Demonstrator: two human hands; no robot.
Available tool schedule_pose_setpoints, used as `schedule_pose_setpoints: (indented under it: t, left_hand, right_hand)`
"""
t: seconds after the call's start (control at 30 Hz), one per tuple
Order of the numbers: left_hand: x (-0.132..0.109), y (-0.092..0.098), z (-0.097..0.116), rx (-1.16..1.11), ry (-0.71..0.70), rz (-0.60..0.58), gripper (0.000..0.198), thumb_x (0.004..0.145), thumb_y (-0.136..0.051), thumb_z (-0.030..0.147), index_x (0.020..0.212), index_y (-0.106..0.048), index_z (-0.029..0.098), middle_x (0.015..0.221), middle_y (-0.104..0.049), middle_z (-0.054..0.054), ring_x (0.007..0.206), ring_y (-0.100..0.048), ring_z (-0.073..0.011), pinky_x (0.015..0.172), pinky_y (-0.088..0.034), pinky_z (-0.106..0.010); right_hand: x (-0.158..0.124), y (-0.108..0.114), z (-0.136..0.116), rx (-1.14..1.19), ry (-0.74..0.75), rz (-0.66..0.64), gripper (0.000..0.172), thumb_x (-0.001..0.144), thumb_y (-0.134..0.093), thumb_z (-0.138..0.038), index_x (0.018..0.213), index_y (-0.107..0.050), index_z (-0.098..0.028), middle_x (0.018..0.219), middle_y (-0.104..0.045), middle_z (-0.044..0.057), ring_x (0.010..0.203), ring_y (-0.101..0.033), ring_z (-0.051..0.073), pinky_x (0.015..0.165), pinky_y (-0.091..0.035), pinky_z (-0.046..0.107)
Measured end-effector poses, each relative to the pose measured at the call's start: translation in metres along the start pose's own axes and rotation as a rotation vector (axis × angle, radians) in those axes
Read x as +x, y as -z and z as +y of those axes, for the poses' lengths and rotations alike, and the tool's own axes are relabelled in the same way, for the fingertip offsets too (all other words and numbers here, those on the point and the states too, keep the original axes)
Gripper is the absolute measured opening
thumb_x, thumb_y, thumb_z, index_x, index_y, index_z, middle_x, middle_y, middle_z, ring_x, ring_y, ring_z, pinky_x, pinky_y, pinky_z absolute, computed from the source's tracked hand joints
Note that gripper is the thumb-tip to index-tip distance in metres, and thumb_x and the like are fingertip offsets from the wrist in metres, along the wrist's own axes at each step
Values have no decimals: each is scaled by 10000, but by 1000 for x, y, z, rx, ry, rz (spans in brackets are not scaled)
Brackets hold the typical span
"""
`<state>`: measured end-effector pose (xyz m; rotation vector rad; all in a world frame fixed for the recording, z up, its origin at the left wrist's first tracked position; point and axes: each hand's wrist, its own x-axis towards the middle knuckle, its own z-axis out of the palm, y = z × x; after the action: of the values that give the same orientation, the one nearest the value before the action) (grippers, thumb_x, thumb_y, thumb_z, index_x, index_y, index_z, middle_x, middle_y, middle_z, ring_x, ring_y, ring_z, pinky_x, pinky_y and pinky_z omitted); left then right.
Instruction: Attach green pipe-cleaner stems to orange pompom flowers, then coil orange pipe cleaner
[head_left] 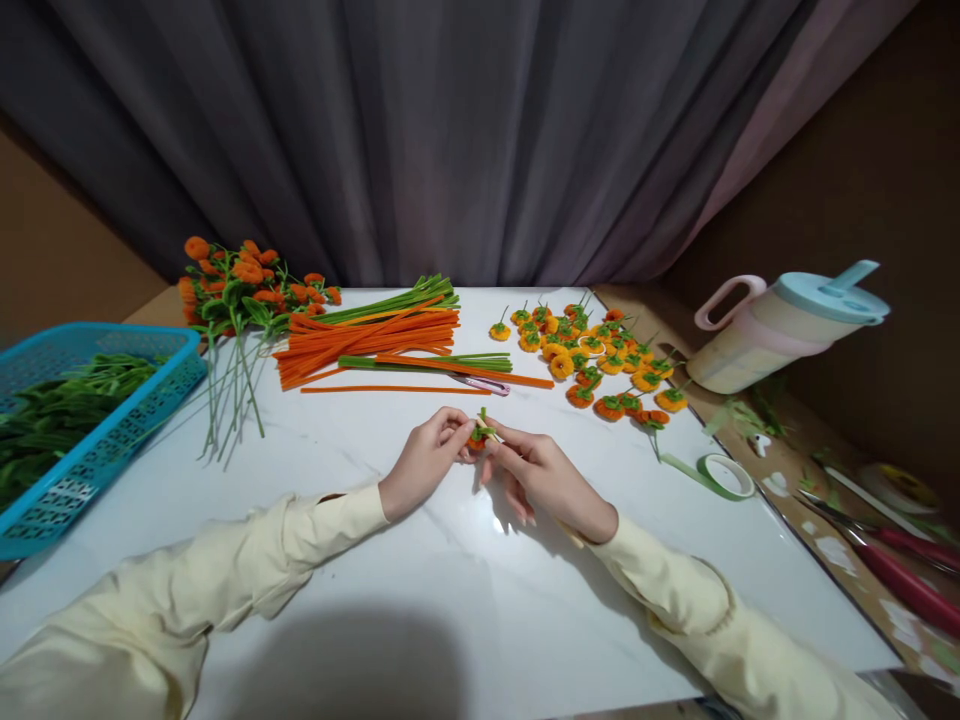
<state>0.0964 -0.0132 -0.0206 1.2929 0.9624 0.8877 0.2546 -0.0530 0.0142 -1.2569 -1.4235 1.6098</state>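
Note:
My left hand [429, 455] is closed in a pinch on a small orange pipe-cleaner flower [477, 440] with green at its top. My right hand [546, 475] meets it from the other side, its thumb and forefinger closed on a pale, thin stick-like piece [491, 430] against the flower's green part. Its other fingers hang loosely below. Fingers cover most of the flower, and the pale piece's exact kind is unclear. Behind the hands lie orange pipe cleaners [367, 345], green pipe cleaners [405, 300] and a small pink-handled tool [486, 384].
Several orange and yellow flower heads [600, 355] lie at right, near a roll of green tape [726, 477]. A tumbler [780, 330] and red-handled pliers [900, 580] stand or lie beyond. At left are a blue basket [105, 455] of green pieces and stemmed orange flowers [247, 275].

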Motion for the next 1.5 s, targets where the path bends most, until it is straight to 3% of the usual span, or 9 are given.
schedule_pose_setpoints:
  t: [0.17, 0.37, 0.6, 0.97, 1.2, 1.33, 1.5]
  left_hand:
    - [0, 0, 1, 125, -81, 10, 233, 839, -508, 404, 833, -488, 172, 773, -548, 4, 693, -591, -123, 658, -542, -265]
    - [-6, 1, 9, 393, -299, 46, 132, 880, -449, 307, 843, -483, 185, 842, -528, -19, 751, -572, -131, 638, -506, -225]
    - [-7, 2, 6, 524, -448, 15, 110, 906, -396, 264, 873, -472, 191, 853, -501, -35, 768, -529, -140, 662, -488, -237]
    - [-8, 3, 6, 566, -475, 10, 104, 908, -400, 263, 877, -469, 192, 848, -497, -25, 752, -526, -128, 629, -472, -203]
    - [-7, 3, 4, 576, -455, -8, 118, 910, -395, 265, 873, -476, 187, 833, -497, -27, 754, -528, -135, 648, -473, -216]
    - [-6, 3, 5, 550, -437, 26, 101, 896, -425, 258, 855, -482, 186, 831, -518, -24, 737, -544, -122, 622, -480, -197]
    - [-5, 3, 4, 512, -416, 38, 117, 886, -438, 268, 850, -502, 177, 817, -532, -18, 719, -555, -118, 590, -491, -196]
  right_hand:
    - [-1, -2, -1, -65, 15, -8, 414, 879, -431, -410, 1157, -545, -125, 500, -550, -50, 272, -427, 58, 282, -342, 157]
    - [-2, -4, -3, -56, -24, 15, 479, 862, -409, -299, 1328, -357, -200, 737, -639, -8, 318, -526, 81, 266, -378, 165]
    - [-4, -4, 2, -191, -7, 9, 535, 857, -353, -258, 1384, -270, -210, 744, -621, -2, 356, -568, 93, 274, -405, 152]
    - [-4, 1, 0, -263, 6, 20, 527, 857, -351, -226, 1379, -279, -216, 744, -638, -1, 349, -576, 104, 269, -403, 158]
    - [-4, 3, 8, -399, 47, -44, 519, 870, -281, -180, 1389, -292, -174, 496, -529, -73, 308, -528, 90, 346, -443, 158]
    - [-3, 6, 8, -420, 52, 9, 535, 860, -297, -155, 1391, -287, -214, 578, -556, -57, 314, -520, 79, 355, -445, 165]
    - [-2, 6, 7, -569, 108, 26, 521, 873, -279, -121, 1385, -286, -217, 596, -550, -43, 279, -417, 56, 380, -404, 168]
